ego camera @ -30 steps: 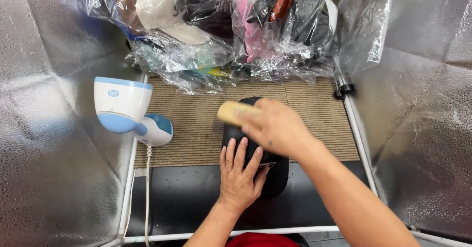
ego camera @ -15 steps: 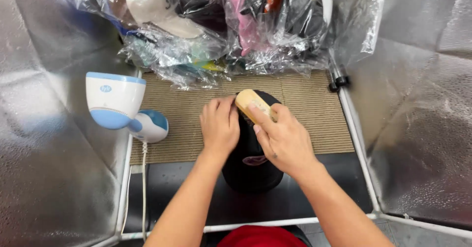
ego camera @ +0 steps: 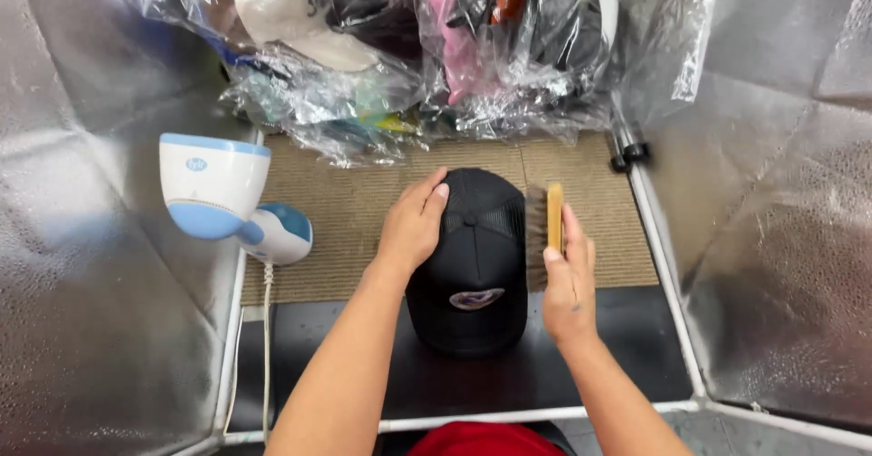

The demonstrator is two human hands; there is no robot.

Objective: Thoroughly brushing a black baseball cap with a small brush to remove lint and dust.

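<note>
Two hands work on a black cap (ego camera: 472, 265) lying mid-desk, half on the tan mat (ego camera: 363, 211), half on the black surface (ego camera: 436, 383). Its long axis runs toward and away from the person, brim and front patch nearest the person, mesh back pointing away. The left hand (ego camera: 413, 224) rests on the cap's left side, fingers released and flat. The right hand (ego camera: 568, 288) has fingers clenched around a wooden brush (ego camera: 552, 220), upright lengthwise, bristles against the cap's right side. A white and blue steamer (ego camera: 227, 193) sits left.
</note>
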